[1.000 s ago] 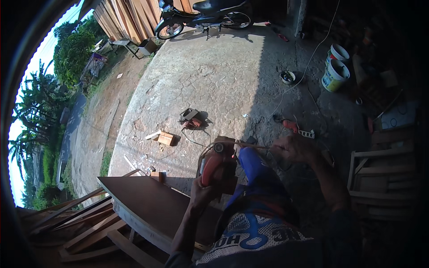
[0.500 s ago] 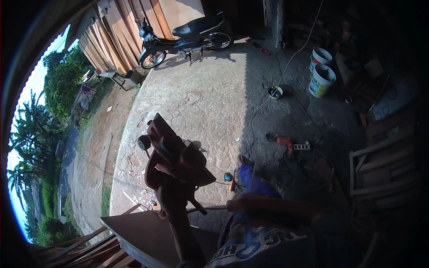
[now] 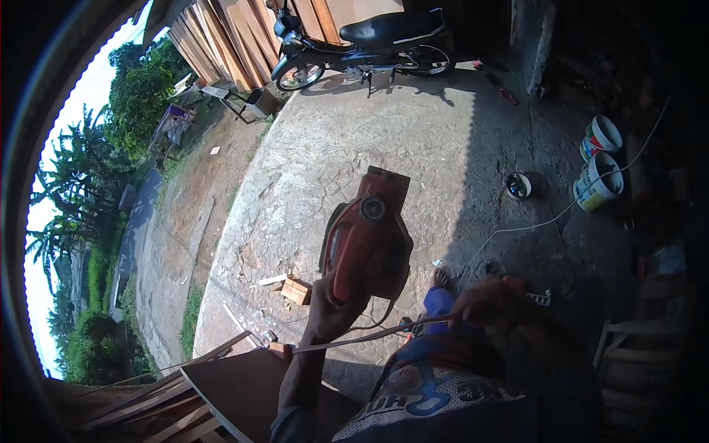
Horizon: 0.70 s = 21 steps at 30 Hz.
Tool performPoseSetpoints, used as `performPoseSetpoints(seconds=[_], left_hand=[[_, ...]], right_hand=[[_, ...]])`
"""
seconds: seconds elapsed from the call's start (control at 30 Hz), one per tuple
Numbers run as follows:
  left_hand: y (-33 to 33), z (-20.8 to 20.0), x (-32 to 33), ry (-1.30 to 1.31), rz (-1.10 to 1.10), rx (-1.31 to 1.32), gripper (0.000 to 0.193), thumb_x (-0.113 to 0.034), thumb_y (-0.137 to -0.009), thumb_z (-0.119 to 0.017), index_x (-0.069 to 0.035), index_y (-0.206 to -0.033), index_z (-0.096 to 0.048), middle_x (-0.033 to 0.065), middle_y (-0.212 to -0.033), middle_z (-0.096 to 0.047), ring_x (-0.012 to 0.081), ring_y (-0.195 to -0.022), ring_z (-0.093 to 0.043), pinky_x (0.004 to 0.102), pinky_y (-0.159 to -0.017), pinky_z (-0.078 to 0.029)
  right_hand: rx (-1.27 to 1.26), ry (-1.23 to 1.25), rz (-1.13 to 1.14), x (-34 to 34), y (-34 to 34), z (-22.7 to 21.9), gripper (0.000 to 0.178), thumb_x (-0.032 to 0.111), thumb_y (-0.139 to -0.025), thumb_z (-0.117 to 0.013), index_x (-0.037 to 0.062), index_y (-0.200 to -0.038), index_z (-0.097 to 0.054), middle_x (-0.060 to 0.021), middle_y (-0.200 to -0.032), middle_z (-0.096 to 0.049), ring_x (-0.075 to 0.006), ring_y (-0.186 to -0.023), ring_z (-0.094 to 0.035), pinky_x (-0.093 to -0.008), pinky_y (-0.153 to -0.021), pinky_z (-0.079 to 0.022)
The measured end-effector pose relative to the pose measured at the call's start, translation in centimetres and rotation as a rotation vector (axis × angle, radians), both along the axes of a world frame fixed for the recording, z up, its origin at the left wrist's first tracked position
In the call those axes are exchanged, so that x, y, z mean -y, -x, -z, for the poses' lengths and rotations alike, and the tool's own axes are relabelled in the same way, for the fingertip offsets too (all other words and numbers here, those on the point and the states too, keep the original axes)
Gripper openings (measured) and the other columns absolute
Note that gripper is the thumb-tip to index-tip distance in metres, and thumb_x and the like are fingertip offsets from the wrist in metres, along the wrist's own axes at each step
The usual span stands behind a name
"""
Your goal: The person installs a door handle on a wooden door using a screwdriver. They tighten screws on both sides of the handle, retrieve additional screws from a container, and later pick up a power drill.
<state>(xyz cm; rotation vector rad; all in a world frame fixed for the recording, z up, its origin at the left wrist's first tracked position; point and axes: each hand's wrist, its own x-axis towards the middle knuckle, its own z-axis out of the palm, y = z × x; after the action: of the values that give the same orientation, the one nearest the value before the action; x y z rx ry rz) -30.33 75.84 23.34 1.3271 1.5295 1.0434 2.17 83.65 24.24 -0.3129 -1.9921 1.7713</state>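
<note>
A red electric hand planer (image 3: 375,255) is held up in front of me, with its round dark knob facing me. My left hand (image 3: 332,310) is closed around its rear handle. The power cord (image 3: 384,333) hangs from the planer and stretches across in front of my shirt. My right hand (image 3: 487,306), in shadow, is closed on that cord to the right of the planer. Its fingers are hard to make out in the dark.
A brown board (image 3: 258,384) and wood strips lie at the lower left. Near them is a wood block (image 3: 297,291). A motorbike (image 3: 391,33) stands at the back beside leaning planks (image 3: 229,44). Buckets (image 3: 602,190) and a small pot (image 3: 519,186) are at right; a power strip (image 3: 540,298) lies near my right hand.
The planer has moved right and turned, so its knob now faces me. My right hand has moved right with the cord. The view has swung left.
</note>
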Motion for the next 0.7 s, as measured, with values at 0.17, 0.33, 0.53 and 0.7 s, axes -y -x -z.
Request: performPoseSetpoints(seconds=[0.17,0.33,0.53,0.7], left_hand=[[1.8,2.0,-6.4,0.096,0.031,-0.164,0.036,-0.013,-0.082,-0.077,-0.003,-0.115,-0.068,0.0058,-0.084,-0.072,0.0086,-0.076,-0.064,0.0317,-0.066,-0.053],[0.9,2.9,-12.2,0.176,0.226,0.090,0.032,-0.018,-0.081,-0.082,0.000,-0.105,-0.070,0.0031,-0.080,-0.072,0.0076,-0.075,-0.066,0.0303,-0.065,-0.053],[4.1,2.5,-19.0,0.252,0.033,0.301,0.020,-0.013,-0.079,-0.079,-0.001,-0.093,-0.070,0.0012,-0.077,-0.070,0.0090,-0.070,-0.066,0.0269,-0.061,-0.053],[7.5,5.7,-29.3,0.162,-0.061,0.293,0.007,-0.011,-0.084,-0.068,-0.005,-0.087,-0.068,0.0015,-0.072,-0.065,0.0118,-0.060,-0.063,0.0263,-0.051,-0.048]], right_hand=[[0.107,-0.570,0.569,-20.5,8.4,-4.5,0.038,0.036,-0.106,-0.057,0.0038,-0.086,-0.064,-0.0166,-0.072,-0.066,-0.0330,-0.064,-0.067,-0.0419,-0.060,-0.049],[0.319,-0.755,0.879,-38.8,9.1,1.8,0.043,0.038,-0.104,-0.057,0.0007,-0.083,-0.064,-0.0204,-0.072,-0.065,-0.0398,-0.071,-0.067,-0.0482,-0.064,-0.050],[0.450,-0.394,0.848,-37.7,2.0,1.4,0.042,0.036,-0.103,-0.059,-0.0018,-0.084,-0.063,-0.0162,-0.067,-0.058,-0.0280,-0.061,-0.056,-0.0410,-0.065,-0.045],[0.569,-0.326,0.686,-31.8,4.2,2.1,0.029,0.029,-0.102,-0.064,0.0023,-0.092,-0.069,-0.0173,-0.072,-0.065,-0.0289,-0.065,-0.068,-0.0423,-0.060,-0.048]])
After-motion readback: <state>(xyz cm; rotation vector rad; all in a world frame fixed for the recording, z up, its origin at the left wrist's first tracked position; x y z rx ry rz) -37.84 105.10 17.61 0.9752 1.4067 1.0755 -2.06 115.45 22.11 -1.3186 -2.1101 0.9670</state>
